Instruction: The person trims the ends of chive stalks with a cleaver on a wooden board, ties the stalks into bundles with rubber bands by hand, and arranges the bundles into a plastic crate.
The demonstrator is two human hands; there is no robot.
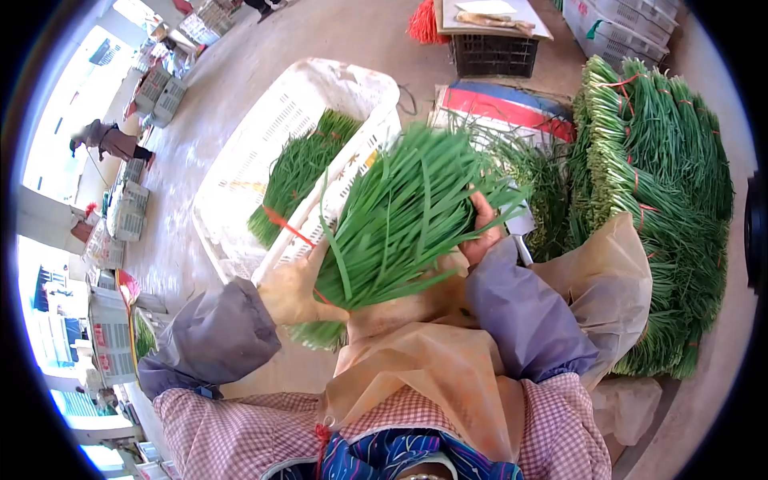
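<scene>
A large loose-leaved bundle of garlic chives [400, 208] is held in front of my body, its leaf ends fanning up and away. My left hand [292, 290] is closed round the near left end of it. A red tie [288, 227] sticks out beside that hand, and part of it shows at the bundle's lower edge. On the right side, my right hand [483, 230] curls its fingers against the leaves; its palm is partly hidden. Close to the right hand is a metal blade-like piece [522, 226] with a handle.
A white plastic crate [240, 152] ahead holds tied chive bundles [308, 172]. Banded chives are stacked high [660, 184] at my right, with loose chives [540, 188] beside them. A black crate [494, 56] supports a board. A person [108, 140] walks at far left.
</scene>
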